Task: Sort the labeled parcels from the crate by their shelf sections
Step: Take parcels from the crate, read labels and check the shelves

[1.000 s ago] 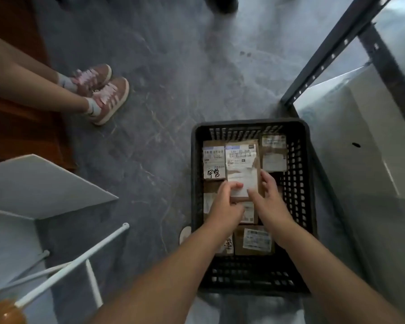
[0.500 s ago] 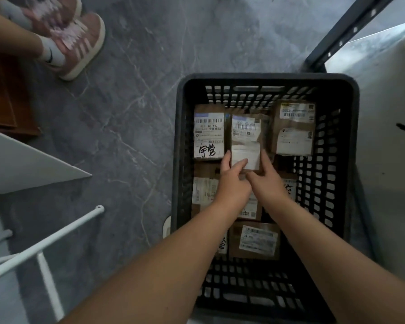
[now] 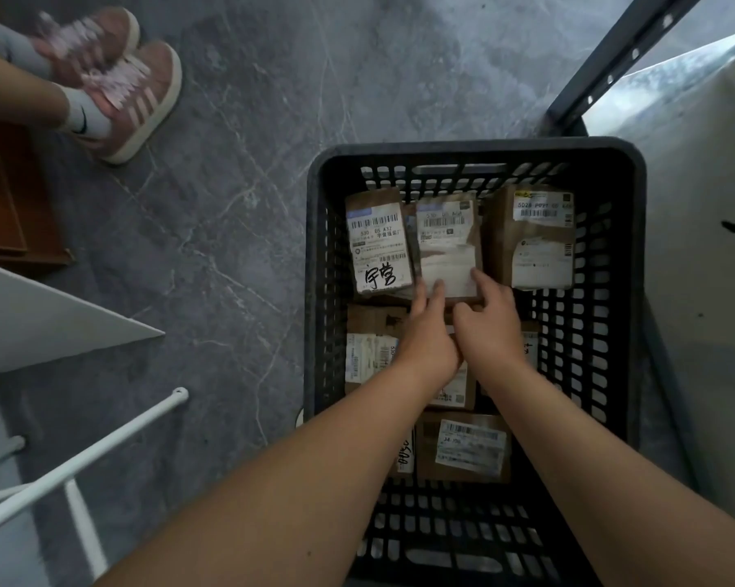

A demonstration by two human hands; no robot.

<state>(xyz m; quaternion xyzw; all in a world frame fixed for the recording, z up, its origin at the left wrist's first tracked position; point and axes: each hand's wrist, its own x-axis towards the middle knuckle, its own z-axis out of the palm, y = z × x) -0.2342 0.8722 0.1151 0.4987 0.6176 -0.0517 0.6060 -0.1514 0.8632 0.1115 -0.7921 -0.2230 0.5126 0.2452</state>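
Observation:
A black slotted crate [image 3: 476,148] stands on the grey floor with several brown labelled parcels lying flat in it. Both my hands reach into it at the middle parcel of the far row [image 3: 446,239], a brown box with white labels. My left hand [image 3: 427,332] grips its near left edge, thumb on the label. My right hand [image 3: 491,328] grips its near right edge. Left of it lies a parcel with black handwriting [image 3: 378,243]; right of it lies another labelled parcel [image 3: 535,239]. A further parcel [image 3: 467,449] lies between my forearms.
A dark metal shelf upright [image 3: 611,69] and a pale shelf board [image 3: 705,205] stand right of the crate. Another person's feet in pink shoes [image 3: 120,86] are at top left. A white board [image 3: 39,319] and white rods [image 3: 82,459] sit at left.
The view has closed in on the crate. Both hands have stayed on the middle far parcel, which has shifted slightly toward the crate's far wall.

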